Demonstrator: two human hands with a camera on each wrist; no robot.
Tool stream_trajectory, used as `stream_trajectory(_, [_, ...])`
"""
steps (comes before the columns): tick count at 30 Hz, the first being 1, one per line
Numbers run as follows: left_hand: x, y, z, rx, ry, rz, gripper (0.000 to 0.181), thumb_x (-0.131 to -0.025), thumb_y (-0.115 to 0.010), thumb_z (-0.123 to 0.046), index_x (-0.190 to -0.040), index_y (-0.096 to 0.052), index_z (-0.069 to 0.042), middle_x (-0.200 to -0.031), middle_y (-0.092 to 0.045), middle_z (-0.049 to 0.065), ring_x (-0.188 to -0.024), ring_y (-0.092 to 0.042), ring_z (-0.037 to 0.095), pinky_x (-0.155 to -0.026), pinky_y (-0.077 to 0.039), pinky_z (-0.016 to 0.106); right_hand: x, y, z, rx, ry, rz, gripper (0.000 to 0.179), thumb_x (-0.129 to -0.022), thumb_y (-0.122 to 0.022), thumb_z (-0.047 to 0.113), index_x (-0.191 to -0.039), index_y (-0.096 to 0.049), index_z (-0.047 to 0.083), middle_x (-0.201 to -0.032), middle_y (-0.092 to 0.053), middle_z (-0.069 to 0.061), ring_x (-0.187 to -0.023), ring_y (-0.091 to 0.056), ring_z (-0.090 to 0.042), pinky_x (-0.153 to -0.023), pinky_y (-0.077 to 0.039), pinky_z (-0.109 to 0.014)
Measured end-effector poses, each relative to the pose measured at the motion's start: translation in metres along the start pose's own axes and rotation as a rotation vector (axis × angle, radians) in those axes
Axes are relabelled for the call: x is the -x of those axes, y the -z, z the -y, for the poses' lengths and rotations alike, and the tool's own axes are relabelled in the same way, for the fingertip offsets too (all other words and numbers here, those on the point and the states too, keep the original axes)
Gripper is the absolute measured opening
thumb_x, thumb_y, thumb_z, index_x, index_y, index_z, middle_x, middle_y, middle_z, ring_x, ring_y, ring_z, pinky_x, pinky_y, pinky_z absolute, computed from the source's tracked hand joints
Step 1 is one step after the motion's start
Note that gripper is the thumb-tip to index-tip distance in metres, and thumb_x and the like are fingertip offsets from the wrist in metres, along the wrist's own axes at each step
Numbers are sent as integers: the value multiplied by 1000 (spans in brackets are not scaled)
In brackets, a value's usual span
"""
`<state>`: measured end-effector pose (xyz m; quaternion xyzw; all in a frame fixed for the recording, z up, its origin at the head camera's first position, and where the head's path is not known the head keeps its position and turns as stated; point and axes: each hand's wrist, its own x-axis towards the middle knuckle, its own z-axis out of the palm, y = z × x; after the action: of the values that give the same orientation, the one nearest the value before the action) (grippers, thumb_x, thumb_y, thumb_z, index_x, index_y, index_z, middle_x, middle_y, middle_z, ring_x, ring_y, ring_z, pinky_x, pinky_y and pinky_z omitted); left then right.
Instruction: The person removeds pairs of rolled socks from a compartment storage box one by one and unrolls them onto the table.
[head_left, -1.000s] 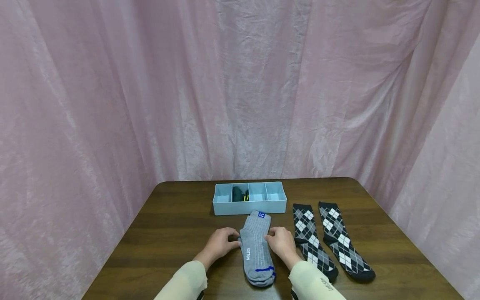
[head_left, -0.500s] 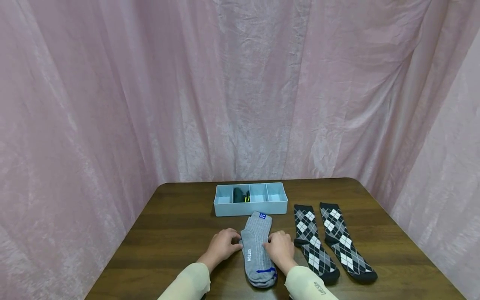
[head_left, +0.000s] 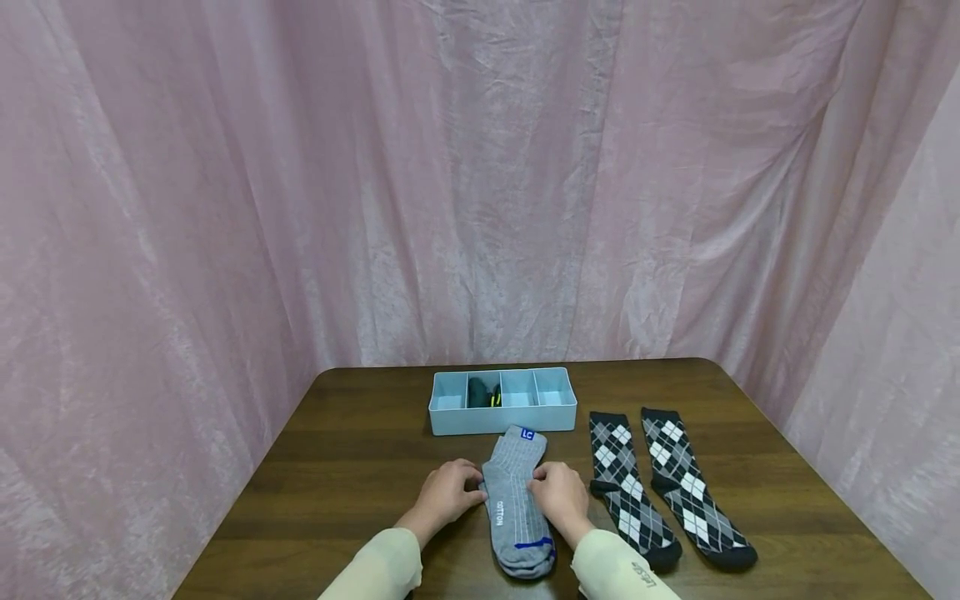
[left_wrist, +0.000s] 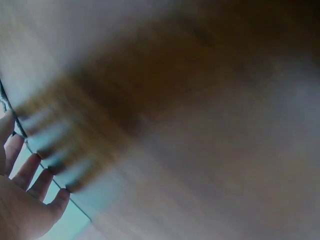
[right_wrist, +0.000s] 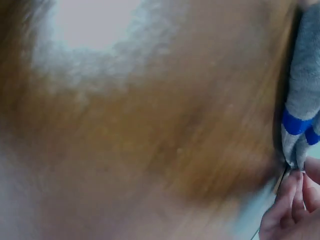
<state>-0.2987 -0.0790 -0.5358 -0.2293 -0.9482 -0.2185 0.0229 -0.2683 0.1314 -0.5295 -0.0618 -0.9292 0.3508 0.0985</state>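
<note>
From the head view, the grey socks (head_left: 517, 529) lie stacked on the bench (head_left: 352, 467) between the left hand (head_left: 444, 493) and the right hand (head_left: 561, 500), each touching one long edge; sleeved forearms (head_left: 378, 562) angle inward. Left wrist view: fingers (left_wrist: 27, 171) spread, slightly bent; I cannot tell whether they grip. Right wrist view: thumb and fingertips pinch the socks' edge.

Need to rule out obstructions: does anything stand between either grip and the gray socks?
Nothing visible does. The left grip is at the left edge of the gray socks, and the right grip pinches their right edge. The blue box lies beyond them, the argyle socks to the right, neither in between.
</note>
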Motion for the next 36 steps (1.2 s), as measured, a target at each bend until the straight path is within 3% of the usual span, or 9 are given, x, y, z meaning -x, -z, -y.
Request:
stream_trajectory(3, [0, -1, 0, -2, 2, 1, 23, -86, -78, -24, -102, -76, -8, -117, -66, 11, -109, -61, 32, -95, -47, 52, -1, 3, -2, -75, -18, 33, 6, -83, -76, 13, -87, -76, 8, -84, -70, -4, -72, -61, -19, -61, -50, -38])
stream_trajectory(7, [-1, -3, 1, 0, -1, -3, 24, -86, -77, -25, -102, -76, -8, -117, -66, 10, -109, -61, 32, -95, -47, 52, -4, 6, -5, -212, -105, 80, 7, -85, -75, 8, -89, -76, 2, -80, -67, -5, -63, -60, -15, -55, -52, -30])
stream_trajectory(12, [-1, -3, 0, 0, -1, -5, 23, -86, -77, -26, -102, -76, -9, -116, -66, 10, -108, -61, 31, -94, -48, 52, -9, 10, -14, -345, -181, 108, 9, -86, -72, 3, -92, -74, -3, -76, -64, -6, -57, -60, -14, -51, -54, -29])
stream_trajectory(21, [-1, -1, -4, 0, 15, -20, 28, -83, -80, -32, -99, -76, -9, -110, -66, 8, -103, -62, 28, -91, -49, 50, -13, 18, -17, -398, -261, 173, 15, -87, -70, 1, -101, -72, -6, -83, -63, -9, -63, -60, -16, -54, -55, -29])
stream_trajectory(36, [-2, 1, -7, 12, 51, 13, 28, -81, -82, -30, -97, -74, -8, -106, -64, 6, -98, -62, 25, -88, -51, 47, -16, 50, -30, -378, -262, 212, 17, -86, -69, -4, -102, -68, -10, -87, -60, -15, -65, -59, -19, -57, -56, -29])
